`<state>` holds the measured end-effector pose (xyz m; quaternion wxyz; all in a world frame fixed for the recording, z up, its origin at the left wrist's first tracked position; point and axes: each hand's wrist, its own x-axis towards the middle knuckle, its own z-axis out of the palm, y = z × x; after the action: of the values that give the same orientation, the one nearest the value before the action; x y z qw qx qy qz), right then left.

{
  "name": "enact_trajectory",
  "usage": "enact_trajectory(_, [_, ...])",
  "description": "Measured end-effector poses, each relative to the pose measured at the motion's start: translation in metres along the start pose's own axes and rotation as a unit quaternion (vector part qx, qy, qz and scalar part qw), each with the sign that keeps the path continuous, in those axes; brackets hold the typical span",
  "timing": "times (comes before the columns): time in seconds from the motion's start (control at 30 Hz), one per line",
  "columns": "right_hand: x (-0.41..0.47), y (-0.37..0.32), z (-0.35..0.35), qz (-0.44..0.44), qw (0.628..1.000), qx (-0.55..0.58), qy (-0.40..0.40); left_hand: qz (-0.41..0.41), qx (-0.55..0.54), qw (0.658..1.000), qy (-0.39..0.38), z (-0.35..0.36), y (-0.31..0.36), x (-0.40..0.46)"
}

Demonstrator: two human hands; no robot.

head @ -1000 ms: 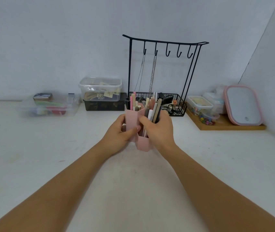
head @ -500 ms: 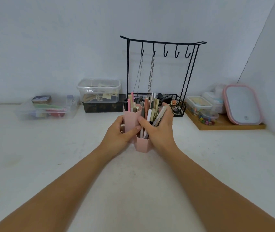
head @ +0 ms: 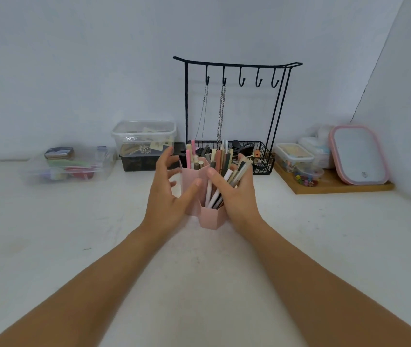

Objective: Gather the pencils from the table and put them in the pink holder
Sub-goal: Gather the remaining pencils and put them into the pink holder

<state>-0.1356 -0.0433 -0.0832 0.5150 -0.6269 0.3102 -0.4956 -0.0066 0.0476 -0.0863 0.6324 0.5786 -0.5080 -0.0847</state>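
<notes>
The pink holder (head: 212, 219) stands on the white table (head: 199, 284) straight ahead, with several pencils and pens in its compartments. My left hand (head: 164, 199) hovers at its left side with fingers spread; only the thumb lies near the holder's wall. My right hand (head: 243, 199) is cupped at the holder's right side. A fan of pencils (head: 220, 186) stands in the front compartment and leans against that palm, and the thumb is held a little apart from them. No loose pencils show on the table.
Behind the holder stands a black wire rack (head: 237, 65) with hooks, chains and a basket. Clear plastic boxes (head: 144, 136) sit at the back left. A wooden tray (head: 337, 187) with small containers and a pink-rimmed mirror (head: 357, 154) is at the back right.
My left hand has let go of the holder and spread its fingers. My right hand has loosened, and the pencils it held now fan out in the front compartment.
</notes>
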Motion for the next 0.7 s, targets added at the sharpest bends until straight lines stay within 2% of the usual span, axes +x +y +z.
enact_trajectory(0.1, [0.003, 0.0, -0.002, 0.007, 1.0, 0.0, 0.003, 0.033, 0.029, 0.999, 0.025, 0.001, 0.002, 0.0])
enact_trajectory(0.33, [0.001, -0.005, -0.001, 0.047, 0.998, 0.017, -0.033, 0.037, 0.05, 0.998, -0.008, 0.002, -0.003, 0.001])
enact_trajectory(0.43, [-0.003, -0.005, -0.004, 0.034, 0.996, 0.009, -0.085, 0.014, 0.039, 0.999, -0.021, 0.002, -0.005, 0.0])
enact_trajectory(0.53, [-0.001, -0.002, -0.014, 0.018, 0.983, -0.032, -0.178, -0.013, 0.038, 0.999, -0.034, 0.0, -0.009, 0.0])
enact_trajectory(0.63, [0.001, 0.004, -0.027, 0.045, 0.964, -0.041, -0.26, -0.008, 0.146, 0.989, -0.019, 0.001, -0.011, -0.001])
enact_trajectory(0.7, [-0.001, 0.006, -0.03, 0.035, 0.967, -0.044, -0.247, -0.017, 0.169, 0.985, -0.026, 0.002, -0.014, 0.0])
